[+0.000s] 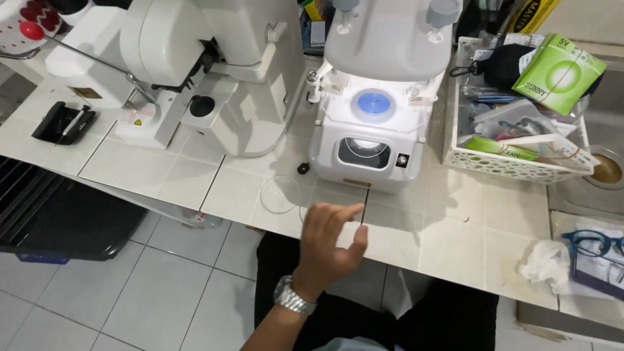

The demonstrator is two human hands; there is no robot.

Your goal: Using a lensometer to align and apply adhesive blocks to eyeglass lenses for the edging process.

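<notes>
Hand: one hand [330, 244], which side unclear, fingers spread, holding nothing, hovering over bench [448, 240] edge.
Lens: clear round lens [280, 194], flat on bench, just beyond fingertips, before white machine [377, 110].

— What do you count?
— I see one hand [328, 244], two white machines [195, 65] [377, 97], one clear lens [280, 194].
— Else?
— One basket [513, 166], one pair of blue glasses [595, 244], one tissue [545, 263].

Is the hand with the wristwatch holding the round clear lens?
No, the left hand hovers open over the counter edge, while the clear lens lies flat on the tiles beside it, untouched.
</notes>
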